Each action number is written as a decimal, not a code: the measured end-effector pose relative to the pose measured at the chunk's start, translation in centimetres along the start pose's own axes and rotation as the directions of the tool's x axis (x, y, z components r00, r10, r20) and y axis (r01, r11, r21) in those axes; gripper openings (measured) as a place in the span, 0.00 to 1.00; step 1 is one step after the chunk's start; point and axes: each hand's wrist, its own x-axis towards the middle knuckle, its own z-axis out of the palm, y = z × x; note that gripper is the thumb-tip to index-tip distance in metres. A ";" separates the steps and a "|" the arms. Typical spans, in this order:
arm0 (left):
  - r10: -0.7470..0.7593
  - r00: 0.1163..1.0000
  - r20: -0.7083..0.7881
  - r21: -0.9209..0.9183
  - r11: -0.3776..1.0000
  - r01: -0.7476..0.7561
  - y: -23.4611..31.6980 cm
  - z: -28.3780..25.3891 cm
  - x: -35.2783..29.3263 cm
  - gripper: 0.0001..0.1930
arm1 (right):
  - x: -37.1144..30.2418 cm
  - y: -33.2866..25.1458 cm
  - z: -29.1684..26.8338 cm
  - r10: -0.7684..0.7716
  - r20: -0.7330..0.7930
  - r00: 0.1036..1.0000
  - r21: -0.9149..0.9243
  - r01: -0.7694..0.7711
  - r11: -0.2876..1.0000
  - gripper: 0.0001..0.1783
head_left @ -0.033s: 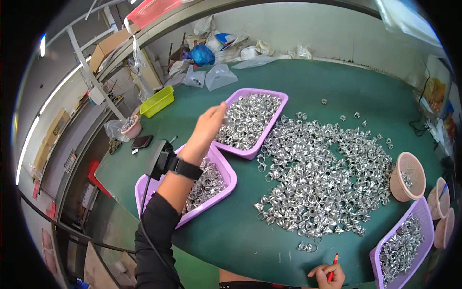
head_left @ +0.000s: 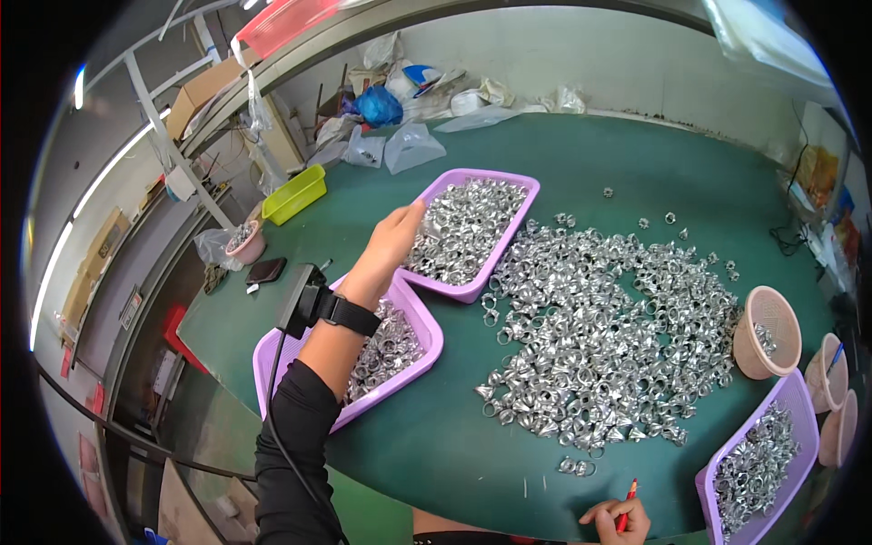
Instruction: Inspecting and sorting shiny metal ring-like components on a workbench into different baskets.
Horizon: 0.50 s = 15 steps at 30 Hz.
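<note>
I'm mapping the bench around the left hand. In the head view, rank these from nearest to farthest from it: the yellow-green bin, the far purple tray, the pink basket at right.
1. Far purple tray: the left hand is at its left rim.
2. Yellow-green bin: further left, by the table edge.
3. Pink basket: far right, beyond the loose pile of metal parts.

three purple trays, one green tray, four pink baskets.

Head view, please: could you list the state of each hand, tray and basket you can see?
left hand: open, over the far purple tray's edge
right hand: closed on a red pen
far purple tray: full of silver metal parts
near purple tray: partly filled
right purple tray: holds parts
pink basket: tipped on its side
loose metal parts: heaped on the green table
</note>
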 end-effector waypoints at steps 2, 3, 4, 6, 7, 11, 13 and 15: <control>-0.016 0.999 0.045 0.042 0.999 0.014 -0.3 -0.2 -0.3 0.21 | 0.1 0.2 -0.8 0.009 -0.016 1.000 -0.013 -0.009 1.000 0.07; -0.045 0.995 0.088 0.091 0.995 0.037 -0.5 -0.2 -0.7 0.22 | 0.1 0.1 -1.2 -0.004 -0.063 0.998 0.030 0.006 1.000 0.07; 0.053 0.998 0.040 0.098 0.994 -0.057 -0.6 0.3 -1.4 0.18 | 0.0 -0.2 -1.4 -0.005 -0.123 0.992 0.068 0.014 0.998 0.09; 0.186 0.972 0.147 0.177 0.961 -0.211 0.3 0.6 -4.1 0.12 | 0.9 -0.9 -1.7 -0.113 -0.194 0.974 -0.057 0.104 0.993 0.09; 0.255 0.949 0.183 0.277 0.913 -0.299 0.3 1.2 -5.7 0.08 | 1.1 0.1 -2.1 -0.119 -0.253 0.960 -0.079 0.102 0.992 0.04; 0.369 0.766 0.526 0.338 0.736 -0.587 1.7 3.2 -13.5 0.07 | 3.5 0.3 -0.3 -0.275 -0.282 0.919 -0.281 0.195 0.940 0.11; 0.283 0.712 0.642 0.221 0.821 -0.526 1.2 4.8 -15.7 0.08 | 4.7 -0.7 1.3 -0.329 -0.131 0.935 -0.516 0.219 0.828 0.10; 0.385 0.677 0.627 0.161 0.786 -0.597 -0.4 7.3 -16.8 0.09 | 5.0 -0.9 1.8 -0.315 -0.050 0.948 -0.625 0.216 0.750 0.10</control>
